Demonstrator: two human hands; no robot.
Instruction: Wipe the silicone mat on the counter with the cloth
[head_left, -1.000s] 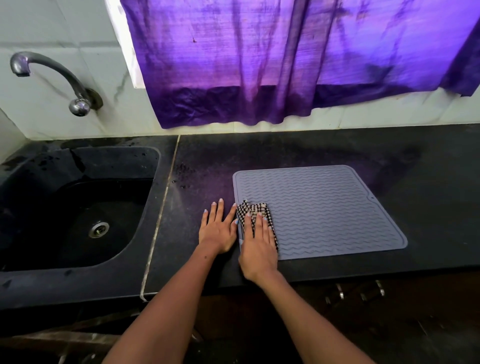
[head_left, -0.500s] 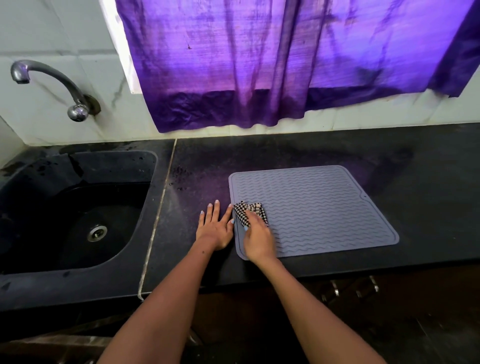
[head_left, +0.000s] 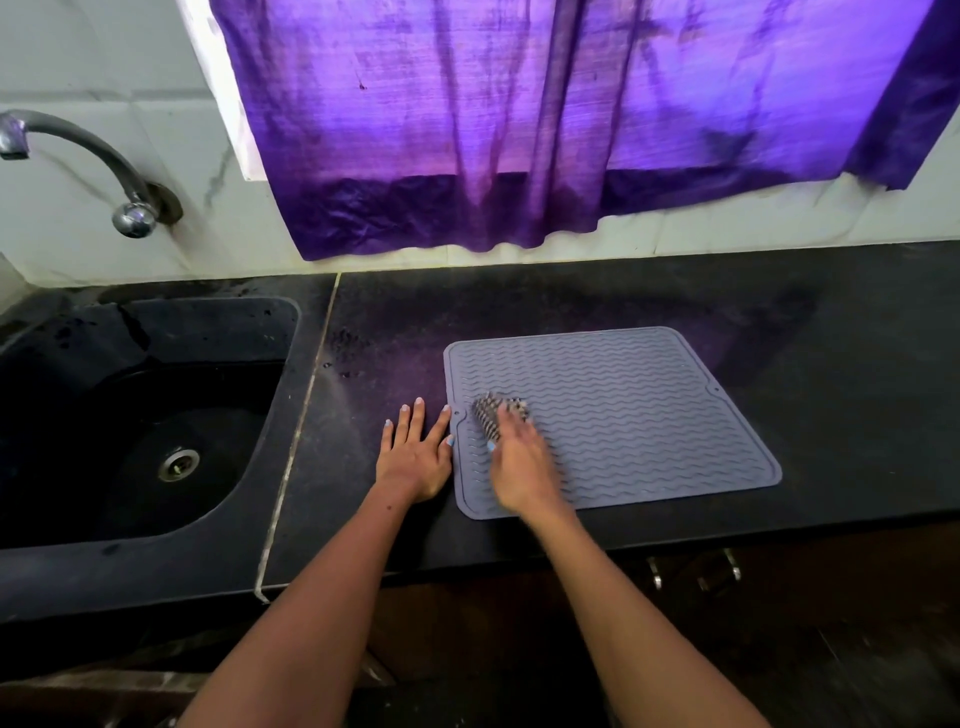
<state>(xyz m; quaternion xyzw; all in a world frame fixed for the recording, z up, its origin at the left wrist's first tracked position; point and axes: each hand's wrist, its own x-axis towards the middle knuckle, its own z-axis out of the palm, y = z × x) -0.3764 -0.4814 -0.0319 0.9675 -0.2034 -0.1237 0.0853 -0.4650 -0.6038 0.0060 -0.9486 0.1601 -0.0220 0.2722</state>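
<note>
Near the middle of the frame, a grey mat (head_left: 623, 415) with wavy ridges lies flat on the black counter (head_left: 831, 338). At its left part the right hand (head_left: 519, 462) presses down on a checked cloth (head_left: 493, 410), fingers laid over it; the hand is blurred. Just left of the mat's edge, the left hand (head_left: 415, 452) rests flat on the counter, fingers spread, holding nothing. At the left sits a dark sink (head_left: 156, 415) with a tap (head_left: 104, 161) above; a purple curtain (head_left: 519, 130) hangs across the top.
</note>
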